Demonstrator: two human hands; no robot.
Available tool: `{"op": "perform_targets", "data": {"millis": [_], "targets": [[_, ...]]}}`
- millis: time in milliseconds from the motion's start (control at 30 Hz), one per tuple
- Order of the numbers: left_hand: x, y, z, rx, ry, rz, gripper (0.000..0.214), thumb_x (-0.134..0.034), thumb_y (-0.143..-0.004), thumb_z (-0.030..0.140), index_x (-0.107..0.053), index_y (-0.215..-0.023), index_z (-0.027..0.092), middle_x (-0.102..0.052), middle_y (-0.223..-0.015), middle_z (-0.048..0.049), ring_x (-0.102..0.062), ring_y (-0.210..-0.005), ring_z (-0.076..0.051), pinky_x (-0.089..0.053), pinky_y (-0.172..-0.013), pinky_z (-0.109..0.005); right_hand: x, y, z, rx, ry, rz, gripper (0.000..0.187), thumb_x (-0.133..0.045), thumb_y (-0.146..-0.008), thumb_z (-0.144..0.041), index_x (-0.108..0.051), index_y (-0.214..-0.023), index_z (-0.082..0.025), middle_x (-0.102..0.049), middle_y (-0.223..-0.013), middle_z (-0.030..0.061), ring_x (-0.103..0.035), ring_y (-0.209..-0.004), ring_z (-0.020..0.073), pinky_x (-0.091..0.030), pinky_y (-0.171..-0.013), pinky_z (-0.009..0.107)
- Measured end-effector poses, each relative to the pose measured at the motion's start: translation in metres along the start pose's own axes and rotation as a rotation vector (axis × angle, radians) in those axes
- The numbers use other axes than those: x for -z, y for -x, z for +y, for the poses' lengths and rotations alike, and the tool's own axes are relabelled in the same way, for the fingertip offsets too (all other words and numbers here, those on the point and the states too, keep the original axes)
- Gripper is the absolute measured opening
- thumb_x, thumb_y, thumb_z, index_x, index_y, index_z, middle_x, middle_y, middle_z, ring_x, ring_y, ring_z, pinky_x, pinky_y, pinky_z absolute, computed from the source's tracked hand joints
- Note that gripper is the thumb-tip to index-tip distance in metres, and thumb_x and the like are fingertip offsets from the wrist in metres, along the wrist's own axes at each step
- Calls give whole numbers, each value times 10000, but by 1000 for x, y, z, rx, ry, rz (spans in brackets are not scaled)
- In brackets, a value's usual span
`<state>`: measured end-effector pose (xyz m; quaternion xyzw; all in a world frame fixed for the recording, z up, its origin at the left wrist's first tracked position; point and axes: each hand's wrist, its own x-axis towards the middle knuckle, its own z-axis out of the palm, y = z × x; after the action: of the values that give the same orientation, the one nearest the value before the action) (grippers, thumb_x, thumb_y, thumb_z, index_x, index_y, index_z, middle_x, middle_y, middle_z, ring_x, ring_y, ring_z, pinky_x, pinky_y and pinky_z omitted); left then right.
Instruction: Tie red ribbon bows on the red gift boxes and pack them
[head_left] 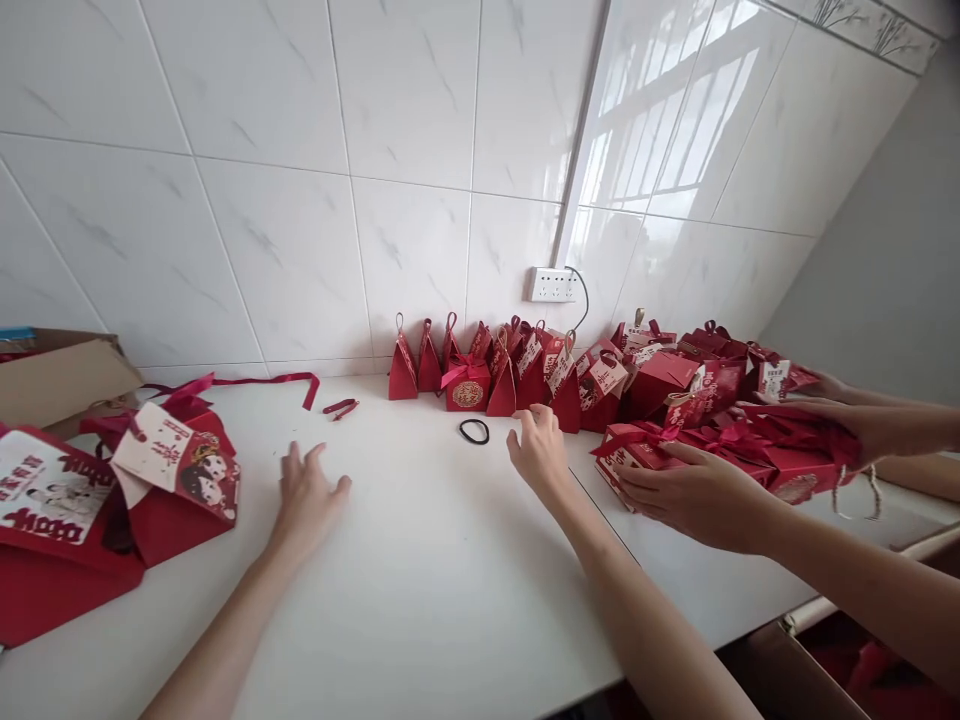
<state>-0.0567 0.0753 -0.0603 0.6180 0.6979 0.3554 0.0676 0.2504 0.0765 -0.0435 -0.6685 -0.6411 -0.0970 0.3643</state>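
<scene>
My left hand (311,497) hovers above the white tabletop (420,590) with its fingers spread and nothing in them. To its left sit large red gift boxes (180,470) with printed tags. Small red thread snips (342,408) lie just beyond that hand. My right hand (540,448) is held out with loosely bent fingers, thumb apart, and no object shows in it. Its fingertips come close to a row of small red pointed gift boxes (501,380); whether they touch is unclear. A black elastic loop (474,432) lies between my hands, nearer the right.
At right, another person's hands (697,495) hold a cluster of red ribboned boxes (802,465). More red boxes (660,385) are piled behind. A dark red ribbon (262,379) and a cardboard box (67,370) are at left. A power socket (553,285) is on the tiled wall.
</scene>
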Motion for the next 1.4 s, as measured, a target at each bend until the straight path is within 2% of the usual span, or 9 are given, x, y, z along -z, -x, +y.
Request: {"op": "perform_targets", "data": {"millis": [167,400,567,667,767,967,1200,1300,1400], "targets": [[-9,15,11,-207,33,-170,412,-476,-809,215,-501,-1217,169,-235,-1511,-158,-155,-1423,-338,-384,-1045,-503,-17,-14,32,-141,-7,149,434,-423,-809,-140,-494,-1236,-117,-247,-1407,244,-278,-1307,395,-374,-924,541],[-5,20,14,-221,41,-213,367,-444,-838,201,-527,-1194,172,-274,-1499,-141,-168,-1422,-322,-453,-995,-450,-48,-19,66,-264,-97,208,405,-338,-828,-245,-566,-1118,-77,-538,-1019,193,-581,-889,286,-476,-716,405],[-3,22,15,-245,37,-217,356,-444,-845,180,-523,-1193,173,-283,-1495,-141,-173,-1421,-312,-452,-1002,-430,-31,-25,67,-255,-147,294,387,-383,-840,-362,-596,-1016,-92,-536,-933,155,-553,-861,283,-453,-791,439],[-3,23,16,-257,47,-220,356,-443,-844,164,-527,-1190,175,-284,-1497,-141,-172,-1422,-308,-461,-994,-424,-19,-30,62,-223,-145,379,429,-459,-809,-372,-522,-1124,-88,-473,-1115,205,-448,-1105,348,-377,-925,513],[-5,24,15,-277,64,-204,346,-460,-833,157,-544,-1167,183,-311,-1484,-134,-198,-1417,-305,-468,-987,-418,-17,-29,58,-237,-158,407,637,-542,-763,-365,-345,-1311,-106,-247,-1357,236,-259,-1284,387,-295,-996,570],[-6,24,14,-306,51,-212,359,-468,-827,152,-539,-1177,186,-328,-1471,-133,-223,-1410,-302,-473,-982,-412,-22,-22,60,-345,-227,294,720,-480,-756,-245,-224,-1421,-141,-368,-1187,202,-471,-1087,378,-394,-870,611],[-5,24,18,-364,147,-132,346,-448,-854,212,-532,-1190,206,-389,-1437,-121,-343,-1361,-275,-495,-951,-396,12,-17,19,-92,-418,490,808,-465,-807,-270,50,-1422,-174,-266,-1346,212,-327,-1285,309,-392,-982,525],[-4,24,20,-374,301,-71,360,-418,-890,306,-490,-1229,210,-452,-1383,-122,-421,-1307,-241,-426,-1029,-406,14,2,-17,106,-732,253,744,-464,-805,-266,-7,-1392,-236,-392,-1273,174,-502,-1133,255,-504,-852,441],[1,25,24,-394,515,-66,431,-368,-907,409,-447,-1266,184,-507,-1337,-133,-462,-1273,-237,-395,-1053,-406,6,24,-47,255,-891,-353,579,-447,-798,-213,-225,-1332,-234,-529,-1159,125,-591,-1007,222,-535,-799,381]]}}
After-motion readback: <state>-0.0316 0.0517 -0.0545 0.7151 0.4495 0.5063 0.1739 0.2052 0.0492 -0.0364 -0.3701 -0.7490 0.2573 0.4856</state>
